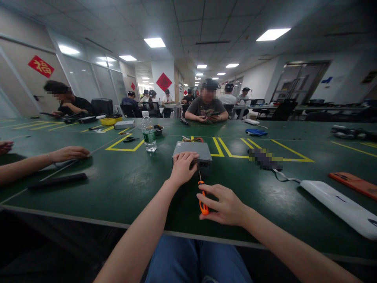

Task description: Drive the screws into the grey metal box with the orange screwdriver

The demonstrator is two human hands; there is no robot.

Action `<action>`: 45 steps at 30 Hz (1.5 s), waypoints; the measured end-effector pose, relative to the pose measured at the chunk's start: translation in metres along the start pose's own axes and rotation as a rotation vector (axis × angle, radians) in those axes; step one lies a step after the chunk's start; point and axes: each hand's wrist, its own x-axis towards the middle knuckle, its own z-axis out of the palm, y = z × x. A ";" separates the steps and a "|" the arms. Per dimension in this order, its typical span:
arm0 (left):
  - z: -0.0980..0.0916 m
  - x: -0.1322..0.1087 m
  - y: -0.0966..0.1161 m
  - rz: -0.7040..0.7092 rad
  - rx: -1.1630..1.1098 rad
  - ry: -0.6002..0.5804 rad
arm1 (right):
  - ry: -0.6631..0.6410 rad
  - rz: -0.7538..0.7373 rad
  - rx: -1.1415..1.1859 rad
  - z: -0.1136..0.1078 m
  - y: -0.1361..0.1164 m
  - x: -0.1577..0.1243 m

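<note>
A grey metal box [193,150] lies on the green table [126,184] in front of me. My left hand [182,167] rests on its near left corner, fingers curled over the edge, holding it. My right hand [224,205] is closed round the orange handle of a small screwdriver [202,198]. The screwdriver's thin shaft points up at the near face of the box. Coloured wires [196,139] show at the box's far side.
A water bottle [149,133] stands left of the box. Another person's hand [69,153] rests on the table at left. A white device [338,202] with a cable and an orange phone [355,184] lie at right. A seated person [206,106] faces me across the table.
</note>
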 end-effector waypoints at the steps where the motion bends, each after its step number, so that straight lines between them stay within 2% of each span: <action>1: 0.000 0.000 0.000 -0.001 0.001 -0.001 | 0.021 0.000 0.009 0.001 0.000 0.000; 6: 0.001 0.000 0.000 -0.002 -0.002 0.001 | -0.006 0.089 0.122 0.000 -0.001 -0.002; 11: 0.000 0.000 0.000 -0.005 -0.006 -0.004 | -0.117 0.048 0.071 -0.003 -0.002 -0.001; 15: 0.000 0.000 0.000 0.002 -0.014 -0.001 | -0.024 0.025 0.053 0.001 -0.001 -0.002; 18: 0.000 0.000 0.000 -0.001 -0.013 -0.003 | 0.022 0.068 0.091 0.002 0.000 -0.003; 21: 0.001 0.000 -0.001 0.003 -0.009 -0.002 | -0.007 0.107 0.146 -0.001 -0.001 -0.002; 26: 0.001 0.000 -0.001 0.018 -0.013 0.009 | -0.096 0.043 0.062 -0.005 -0.003 0.003; 33: 0.001 0.000 -0.001 0.001 0.003 -0.004 | 0.081 0.052 0.044 0.001 0.001 -0.003; 41: 0.002 0.000 -0.002 0.015 -0.002 0.012 | 0.035 0.028 0.014 -0.003 0.002 -0.001; 45: 0.002 0.000 -0.002 0.016 -0.007 0.016 | 0.075 -0.031 -0.029 -0.008 0.003 -0.004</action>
